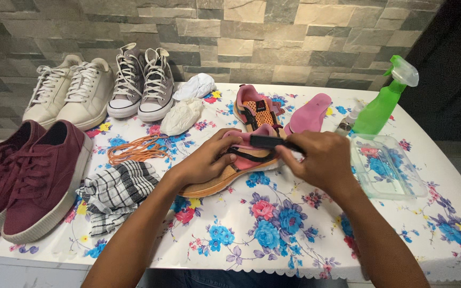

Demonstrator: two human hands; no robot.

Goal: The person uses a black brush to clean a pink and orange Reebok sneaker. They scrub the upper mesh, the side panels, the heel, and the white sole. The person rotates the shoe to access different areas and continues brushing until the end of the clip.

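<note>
Setting: grey stone-block wall behind a surface under a white cloth printed with blue and pink flowers.
Shoe: pink-and-orange mesh sneaker with tan sole, tipped on its side at the middle of the surface.
Left hand: curled around the sneaker's opening, gripping it.
Right hand: closed on a black-handled brush that touches the sneaker's upper.
Far: matching sneaker, pink insole, two white paper wads.
Right: green spray bottle, clear plastic tray.
Left: orange laces, black-and-white checked cloth, maroon sneakers, cream pair, grey high-tops.
</note>
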